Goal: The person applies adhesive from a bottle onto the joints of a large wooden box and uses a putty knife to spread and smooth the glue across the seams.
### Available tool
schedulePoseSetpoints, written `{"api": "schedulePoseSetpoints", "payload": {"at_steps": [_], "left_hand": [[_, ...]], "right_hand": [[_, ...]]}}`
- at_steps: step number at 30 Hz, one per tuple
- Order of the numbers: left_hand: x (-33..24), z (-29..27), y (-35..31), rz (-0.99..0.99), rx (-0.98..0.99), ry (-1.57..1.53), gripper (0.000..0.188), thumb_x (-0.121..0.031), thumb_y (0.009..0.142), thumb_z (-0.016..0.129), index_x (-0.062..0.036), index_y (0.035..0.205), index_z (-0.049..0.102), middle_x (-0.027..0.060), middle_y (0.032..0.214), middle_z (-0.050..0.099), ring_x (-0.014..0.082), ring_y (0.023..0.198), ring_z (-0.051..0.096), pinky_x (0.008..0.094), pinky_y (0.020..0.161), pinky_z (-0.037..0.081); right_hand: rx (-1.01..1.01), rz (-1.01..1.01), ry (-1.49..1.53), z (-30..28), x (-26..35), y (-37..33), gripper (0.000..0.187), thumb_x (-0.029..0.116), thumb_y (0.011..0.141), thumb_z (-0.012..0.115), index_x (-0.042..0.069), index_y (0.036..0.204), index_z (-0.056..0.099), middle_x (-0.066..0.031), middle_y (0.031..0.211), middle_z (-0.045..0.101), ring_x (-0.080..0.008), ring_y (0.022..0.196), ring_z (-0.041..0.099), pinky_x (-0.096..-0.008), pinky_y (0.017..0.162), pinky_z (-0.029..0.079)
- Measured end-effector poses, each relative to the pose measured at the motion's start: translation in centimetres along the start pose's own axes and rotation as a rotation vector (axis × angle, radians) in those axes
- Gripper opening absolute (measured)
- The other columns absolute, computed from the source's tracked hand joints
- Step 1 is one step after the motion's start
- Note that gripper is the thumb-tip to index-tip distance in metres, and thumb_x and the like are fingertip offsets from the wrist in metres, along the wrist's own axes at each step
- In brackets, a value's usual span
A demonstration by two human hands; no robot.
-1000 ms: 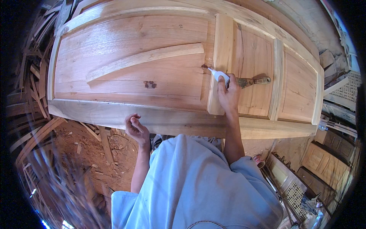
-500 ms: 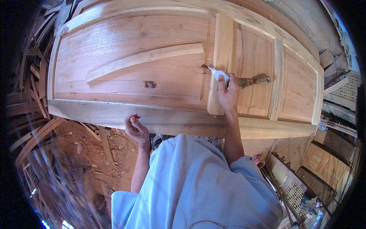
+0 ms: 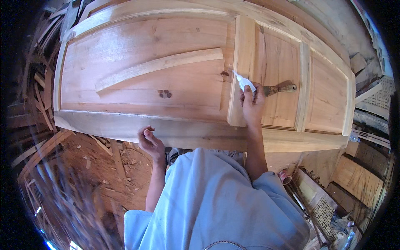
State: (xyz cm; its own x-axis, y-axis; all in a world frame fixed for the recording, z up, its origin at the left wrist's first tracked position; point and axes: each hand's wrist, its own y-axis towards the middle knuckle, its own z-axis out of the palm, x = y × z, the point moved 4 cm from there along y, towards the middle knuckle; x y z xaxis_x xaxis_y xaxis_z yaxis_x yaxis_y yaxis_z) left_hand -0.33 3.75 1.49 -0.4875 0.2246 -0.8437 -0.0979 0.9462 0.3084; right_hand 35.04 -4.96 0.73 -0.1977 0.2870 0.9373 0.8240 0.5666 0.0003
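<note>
Head view, right hand [image 3: 252, 100] with fingers wrapped around a white nozzle bottle [image 3: 246, 84], above a wooden panel door [image 3: 191, 100], tip [image 3: 236, 73] beside dark spots [image 3: 225, 73], left hand [image 3: 151, 141] half curled by the door, grip unclear, wooden strip [image 3: 166, 63] and scraper [image 3: 286, 88] lying on it.

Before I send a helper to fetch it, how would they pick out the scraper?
On the wooden door, find the middle panel. The scraper lies there beside the right hand, handle pointing right. Unlike the white bottle in that hand, it has a flat, stained blade.
</note>
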Motion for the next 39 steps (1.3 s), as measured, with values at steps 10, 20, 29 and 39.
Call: {"api": "schedulePoseSetpoints", "payload": {"at_steps": [10,20,29,39], "left_hand": [[-11.0,7.9,-1.0,-0.261,1.024,-0.399,0.067,-0.050,0.099,0.053,0.0045,0.138,0.048,0.0172,0.127,0.059,0.0276,0.114,0.056,0.0387,0.100,0.043],[-5.8,3.1,-2.3,-0.411,0.865,-0.449,0.065,-0.055,0.100,0.049,0.0033,0.130,0.054,0.0156,0.119,0.065,0.0225,0.106,0.062,0.0371,0.094,0.048],[0.4,-2.9,3.9,-0.181,0.172,-0.306,0.066,-0.058,0.104,0.034,0.0009,0.125,0.055,0.0086,0.096,0.065,0.0143,0.076,0.053,0.0288,0.071,0.044],[0.7,-2.4,3.1,-0.229,0.272,-0.372,0.053,-0.049,0.104,0.044,-0.0022,0.127,0.054,0.0112,0.096,0.065,0.0120,0.073,0.054,0.0255,0.065,0.045]], "right_hand": [[0.803,0.353,0.589,3.9,7.5,-9.0,0.023,0.025,0.103,0.055,0.004,0.111,0.058,-0.0071,0.094,0.067,-0.0117,0.085,0.061,-0.0297,0.068,0.050],[0.406,-0.223,-0.589,-5.6,7.3,-0.6,0.036,0.001,0.087,0.058,0.013,0.120,0.061,-0.0142,0.110,0.065,-0.0306,0.101,0.064,-0.0404,0.087,0.052],[0.517,-0.333,-1.104,-13.6,1.1,6.1,0.036,0.012,0.089,0.062,0.013,0.125,0.059,-0.0133,0.127,0.060,-0.0320,0.125,0.053,-0.0505,0.110,0.037],[0.280,-0.177,-0.624,-13.0,2.2,2.6,0.019,0.011,0.099,0.057,0.003,0.117,0.056,-0.0164,0.094,0.067,-0.0298,0.085,0.067,-0.0367,0.077,0.053]]}}
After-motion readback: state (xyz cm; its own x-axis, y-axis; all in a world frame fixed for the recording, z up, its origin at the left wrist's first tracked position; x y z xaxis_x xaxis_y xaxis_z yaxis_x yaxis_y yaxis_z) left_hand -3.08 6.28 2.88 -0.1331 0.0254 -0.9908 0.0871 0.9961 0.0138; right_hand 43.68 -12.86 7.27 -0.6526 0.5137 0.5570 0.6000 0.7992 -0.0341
